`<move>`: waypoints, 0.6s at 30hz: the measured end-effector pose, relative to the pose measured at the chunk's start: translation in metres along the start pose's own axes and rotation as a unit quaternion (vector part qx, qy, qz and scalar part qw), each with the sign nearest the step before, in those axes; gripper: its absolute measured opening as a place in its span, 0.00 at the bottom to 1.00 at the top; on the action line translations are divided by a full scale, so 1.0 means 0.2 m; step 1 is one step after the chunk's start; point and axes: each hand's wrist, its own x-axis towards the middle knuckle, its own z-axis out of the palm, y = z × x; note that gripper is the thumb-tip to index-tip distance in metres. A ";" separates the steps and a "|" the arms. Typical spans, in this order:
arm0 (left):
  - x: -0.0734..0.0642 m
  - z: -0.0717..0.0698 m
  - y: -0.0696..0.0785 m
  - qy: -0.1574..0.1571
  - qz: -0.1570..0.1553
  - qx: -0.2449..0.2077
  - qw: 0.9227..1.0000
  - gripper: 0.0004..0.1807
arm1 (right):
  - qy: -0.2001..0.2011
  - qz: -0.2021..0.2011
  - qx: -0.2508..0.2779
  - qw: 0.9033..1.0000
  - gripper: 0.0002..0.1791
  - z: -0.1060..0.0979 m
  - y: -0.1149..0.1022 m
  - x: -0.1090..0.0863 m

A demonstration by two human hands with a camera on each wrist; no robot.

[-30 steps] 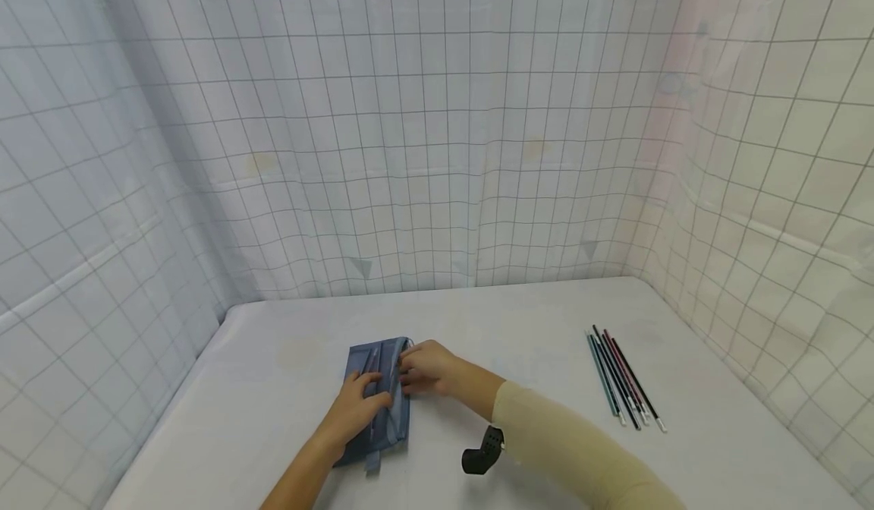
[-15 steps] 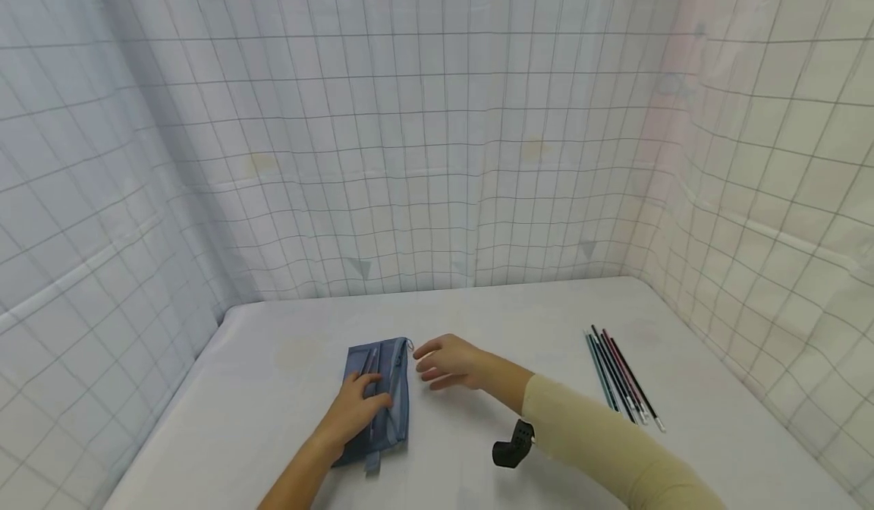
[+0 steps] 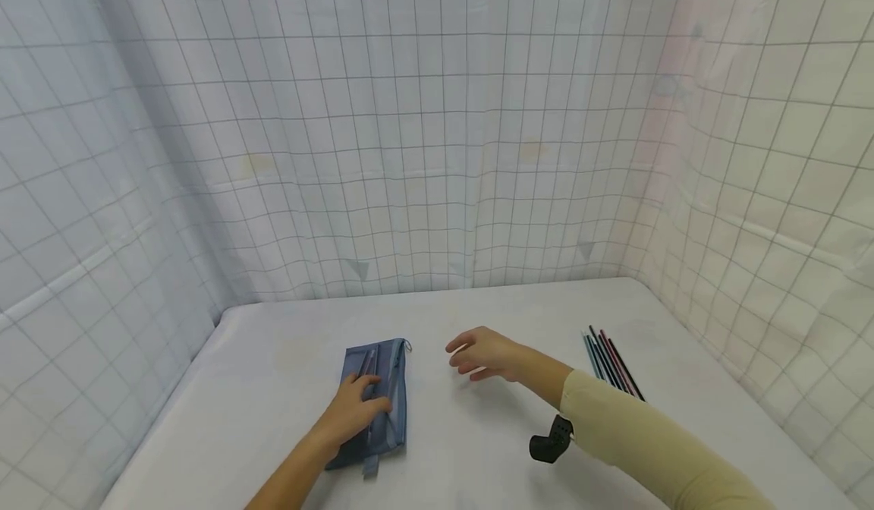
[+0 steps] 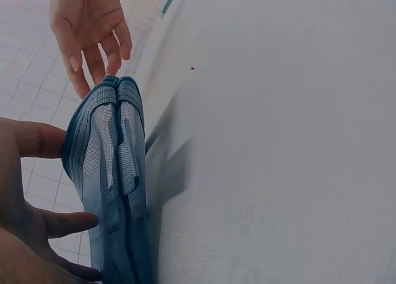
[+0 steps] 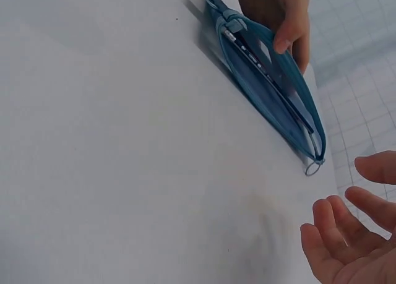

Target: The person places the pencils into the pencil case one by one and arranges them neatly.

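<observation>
A blue mesh zip pencil case [image 3: 391, 428] lies on the white table, its zipped side gaping toward the right. Inside that mouth, the right wrist view shows a dark pencil [image 5: 267, 77] with a white eraser end. My left hand [image 3: 350, 413] rests on top of the case, fingers spread and touching its upper face. My right hand [image 3: 486, 354] is held in the air to the right of the case, fingers loosely bent and holding nothing. A small ring [image 5: 313, 168] hangs at the case's far corner, nearest the right hand in the right wrist view.
Several pencils [image 3: 614, 366], dark, teal and red, lie in a bundle on the table's right side, their near ends hidden by the right sleeve. A black wrist camera [image 3: 551, 440] hangs under that forearm. White gridded curtains [image 3: 437, 153] surround the table [image 3: 259, 388].
My right hand has left the open edge of the pencil case and moved right, toward the bundle of pencils. My left hand has stayed on the case.
</observation>
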 end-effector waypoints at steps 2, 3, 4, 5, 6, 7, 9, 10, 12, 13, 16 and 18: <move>0.00 0.00 0.00 -0.004 0.001 0.000 1.000 0.38 | 0.004 0.004 -0.008 1.000 0.24 -0.03 0.01 -0.02; 0.00 -0.01 0.00 -0.006 0.002 0.000 1.000 0.38 | 0.007 0.008 -0.010 1.000 0.24 -0.05 0.01 -0.03; 0.00 -0.01 0.00 -0.008 0.003 -0.001 1.000 0.38 | 0.009 0.012 -0.012 1.000 0.23 -0.07 0.02 -0.04; 0.00 -0.01 0.00 -0.009 0.004 -0.001 1.000 0.38 | 0.011 0.018 -0.013 1.000 0.23 -0.09 0.02 -0.05; 0.00 -0.01 0.00 -0.011 0.005 -0.002 1.000 0.38 | 0.014 0.022 -0.015 1.000 0.23 -0.10 0.03 -0.06; 0.00 -0.01 0.00 -0.012 0.006 -0.002 1.000 0.37 | 0.017 0.027 -0.014 0.999 0.23 -0.12 0.03 -0.07; 0.00 -0.01 0.00 -0.015 0.007 -0.005 1.000 0.37 | 0.025 0.035 -0.017 0.999 0.23 -0.15 0.03 -0.09; 0.00 -0.01 0.00 -0.016 0.008 -0.005 1.000 0.37 | 0.029 0.038 -0.018 0.999 0.23 -0.17 0.04 -0.10; 0.00 -0.01 0.00 -0.017 0.009 -0.004 1.000 0.37 | 0.036 0.041 -0.022 0.998 0.23 -0.20 0.04 -0.12; 0.00 -0.02 0.00 -0.018 0.010 -0.003 1.000 0.37 | 0.038 0.042 -0.023 0.998 0.23 -0.21 0.05 -0.12; 0.01 -0.02 0.00 -0.018 0.013 -0.003 1.000 0.37 | 0.045 0.041 -0.027 0.998 0.23 -0.26 0.08 -0.14; 0.01 -0.01 -0.01 -0.019 0.016 -0.005 1.000 0.37 | 0.050 0.041 -0.030 0.997 0.22 -0.29 0.11 -0.16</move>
